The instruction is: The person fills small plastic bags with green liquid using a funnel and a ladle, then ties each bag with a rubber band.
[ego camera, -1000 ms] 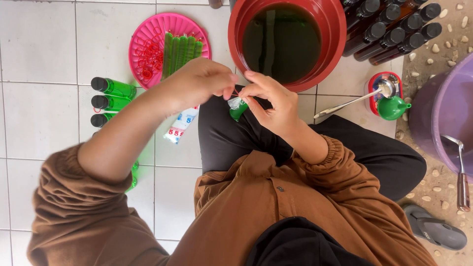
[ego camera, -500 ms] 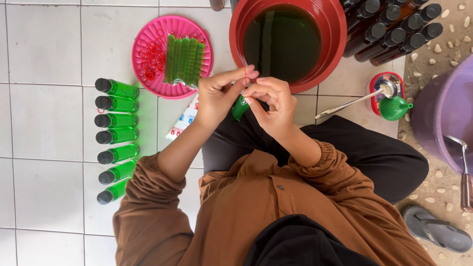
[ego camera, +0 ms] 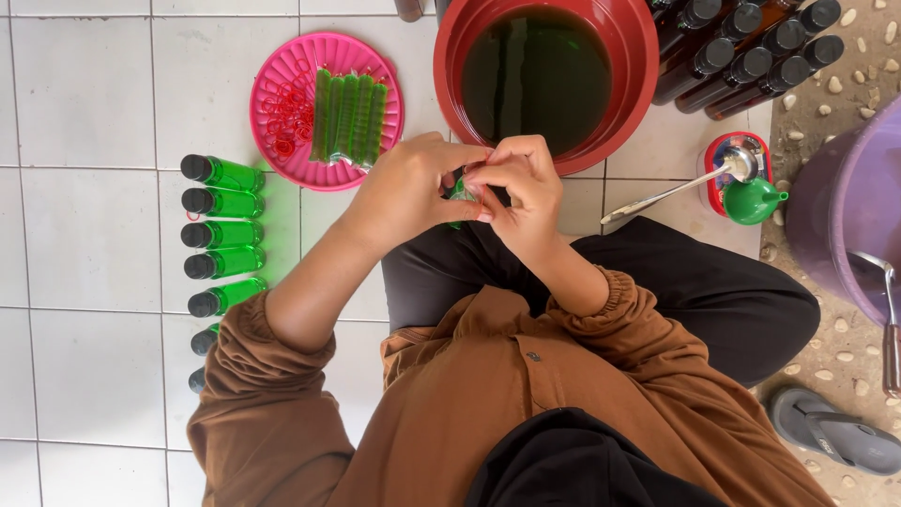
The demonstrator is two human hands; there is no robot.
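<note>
Both hands meet over my lap, just in front of the red basin (ego camera: 638,94) of dark green liquid. My left hand (ego camera: 413,188) and my right hand (ego camera: 521,192) pinch a small green plastic pouch (ego camera: 462,192) between their fingertips; most of the pouch is hidden by the fingers. A pink plate (ego camera: 282,66) to the far left carries a row of filled green pouches (ego camera: 349,117) and a heap of red rubber bands (ego camera: 286,122).
Several green bottles with black caps (ego camera: 225,221) lie in a column on the white tiles at left. Dark capped bottles (ego camera: 741,52) lie at top right. A spoon (ego camera: 676,188) and green funnel (ego camera: 755,199) rest on a small dish. A purple bucket (ego camera: 845,216) and a sandal (ego camera: 835,432) are at right.
My left hand has come back from the left side to join the right hand. Both hands now close tightly around the green pouch; the view shifted slightly.
</note>
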